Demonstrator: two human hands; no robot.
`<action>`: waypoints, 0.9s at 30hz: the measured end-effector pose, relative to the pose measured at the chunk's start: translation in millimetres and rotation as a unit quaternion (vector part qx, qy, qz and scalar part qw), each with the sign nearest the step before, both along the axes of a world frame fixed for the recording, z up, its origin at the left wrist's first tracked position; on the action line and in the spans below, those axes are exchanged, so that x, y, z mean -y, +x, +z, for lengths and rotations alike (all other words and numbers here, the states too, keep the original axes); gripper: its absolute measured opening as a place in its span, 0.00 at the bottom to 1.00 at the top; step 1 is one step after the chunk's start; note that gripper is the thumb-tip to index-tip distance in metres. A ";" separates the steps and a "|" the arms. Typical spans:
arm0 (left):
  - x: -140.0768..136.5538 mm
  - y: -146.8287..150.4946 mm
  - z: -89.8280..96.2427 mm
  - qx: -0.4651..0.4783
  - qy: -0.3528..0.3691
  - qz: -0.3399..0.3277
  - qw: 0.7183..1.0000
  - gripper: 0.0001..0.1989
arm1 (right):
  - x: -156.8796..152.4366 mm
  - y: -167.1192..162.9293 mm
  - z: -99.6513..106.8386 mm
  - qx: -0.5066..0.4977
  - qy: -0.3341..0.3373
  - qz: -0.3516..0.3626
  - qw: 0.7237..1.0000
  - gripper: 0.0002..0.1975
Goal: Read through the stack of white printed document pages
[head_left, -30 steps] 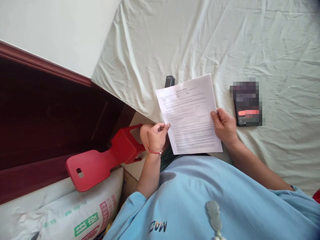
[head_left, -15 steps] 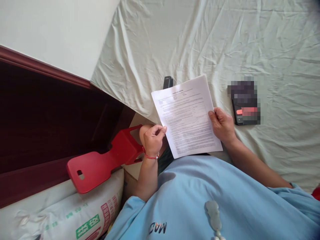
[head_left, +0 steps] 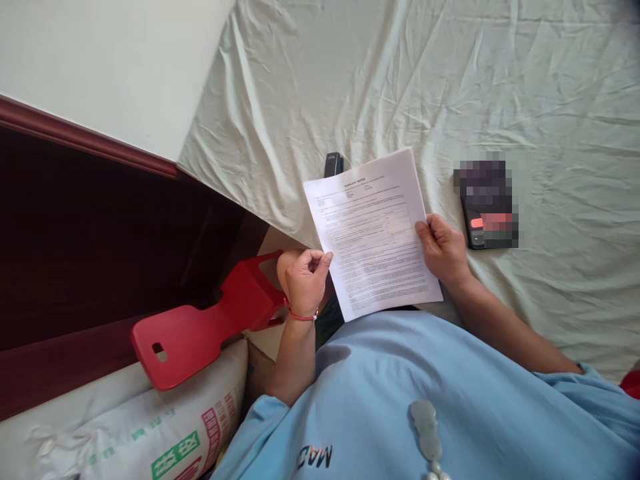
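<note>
Little change since a second ago: sheet and both hands drifted slightly left, grips unchanged. Head view: printed paper [head_left: 373,233] held up over the bed sheet [head_left: 450,87], tilted, just in front of the chest. Left hand [head_left: 306,280] pinches its left edge, fingers curled, wrist bent up. Right hand [head_left: 443,250] grips the right edge, thumb on top. Phone [head_left: 487,207] lies just right of it; black stapler [head_left: 333,165] peeks from behind the top edge.

A person in a light blue short-sleeved shirt [head_left: 400,393] with dark lettering near the hem, a pale green carved pendant [head_left: 424,430] at the chest, and a thin red bracelet [head_left: 301,316] on the left wrist.
</note>
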State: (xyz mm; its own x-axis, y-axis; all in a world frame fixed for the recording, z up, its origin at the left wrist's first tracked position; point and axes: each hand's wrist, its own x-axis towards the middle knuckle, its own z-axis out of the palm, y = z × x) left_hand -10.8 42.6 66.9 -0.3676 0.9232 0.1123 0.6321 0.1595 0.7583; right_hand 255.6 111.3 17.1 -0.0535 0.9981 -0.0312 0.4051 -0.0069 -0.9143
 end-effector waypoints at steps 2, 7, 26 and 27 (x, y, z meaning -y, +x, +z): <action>-0.3 0.8 -2.8 0.021 -0.002 0.012 1.000 0.08 | -0.1 -0.3 -0.4 -0.001 0.000 0.001 1.000 0.13; -2.0 3.6 -2.8 0.041 -0.001 0.015 0.999 0.06 | 0.1 -0.4 1.5 0.008 -0.004 0.001 1.000 0.14; 31.3 26.8 -26.7 0.427 -0.100 -0.004 0.899 0.27 | 1.7 -0.9 -5.7 -0.243 -0.083 -0.044 0.966 0.17; 36.8 27.6 -28.7 0.426 -0.103 0.002 0.899 0.27 | 1.6 -0.9 -5.6 -0.237 -0.084 -0.046 0.967 0.18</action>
